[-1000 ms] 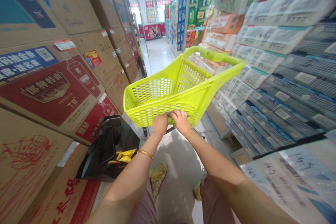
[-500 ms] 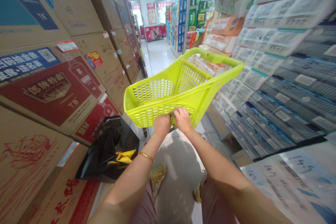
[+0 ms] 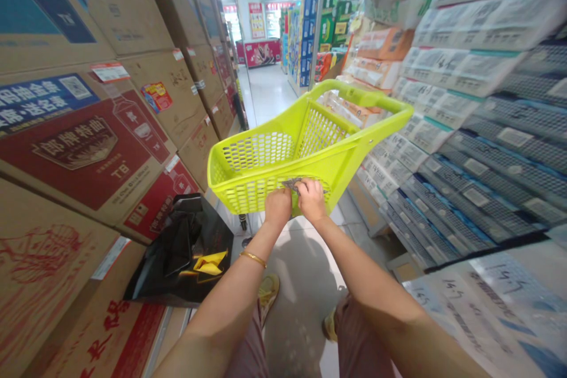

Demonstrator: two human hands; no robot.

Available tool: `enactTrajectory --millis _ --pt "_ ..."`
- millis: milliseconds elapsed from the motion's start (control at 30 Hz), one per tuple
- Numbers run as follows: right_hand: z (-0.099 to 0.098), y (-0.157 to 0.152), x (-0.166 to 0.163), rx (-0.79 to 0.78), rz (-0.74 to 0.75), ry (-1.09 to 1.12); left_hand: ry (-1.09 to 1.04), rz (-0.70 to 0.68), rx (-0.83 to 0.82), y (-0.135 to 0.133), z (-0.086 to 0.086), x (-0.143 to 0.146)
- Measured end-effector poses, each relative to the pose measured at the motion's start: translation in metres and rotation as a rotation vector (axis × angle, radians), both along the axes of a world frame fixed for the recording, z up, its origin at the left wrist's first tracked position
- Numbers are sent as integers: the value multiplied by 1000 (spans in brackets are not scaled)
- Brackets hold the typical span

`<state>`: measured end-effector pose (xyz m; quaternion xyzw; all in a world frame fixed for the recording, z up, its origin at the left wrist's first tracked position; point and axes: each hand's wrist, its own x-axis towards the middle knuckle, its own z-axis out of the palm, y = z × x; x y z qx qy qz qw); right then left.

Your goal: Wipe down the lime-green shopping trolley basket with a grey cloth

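A lime-green plastic shopping basket cart (image 3: 254,180), with perforated walls and a looped handle, stands tilted in front of me. Against the near side of it, both my hands are close together on a small crumpled grey cloth (image 3: 292,183). My left hand (image 3: 278,208) is closed in a fist at the cloth's lower left edge, a gold bangle on that wrist. The fingers of my right hand (image 3: 312,198) pinch the cloth from the right. Parts of the cloth are hidden behind the fingers.
A black bag (image 3: 177,266) with a yellow piece in it lies at my left foot. Cardboard cartons (image 3: 88,153) are stacked along the left. Packaged goods (image 3: 460,88) fill the right side. The tiled aisle floor (image 3: 272,94) runs ahead toward a red freezer (image 3: 262,54).
The grey cloth shows more above my fingers now. My left hand has shifted slightly to the right and turned; my right hand has moved little. The cart stays in place.
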<state>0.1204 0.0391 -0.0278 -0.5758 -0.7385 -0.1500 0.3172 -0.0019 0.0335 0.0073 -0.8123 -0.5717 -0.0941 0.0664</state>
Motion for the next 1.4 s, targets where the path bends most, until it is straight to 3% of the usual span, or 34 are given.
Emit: enactTrajectory --millis 167,300,667,767,1233,1400 --pt "-26 -8 -1 -152 -13 -137 2 4 15 3 -3 -1" --pt "-32 -9 -3 -193 -2 -155 4 -1 6 5 -3 -3" --pt "22 9 -13 117 -8 99 -54 26 -64 12 1 -3" --pt "29 10 -13 138 -13 112 -83 26 -61 11 0 -1" --pt "-29 -1 2 -127 25 -159 -66 12 -29 12 -4 -1" --pt "-30 -4 3 -164 41 -166 -49 8 5 11 -6 -1"
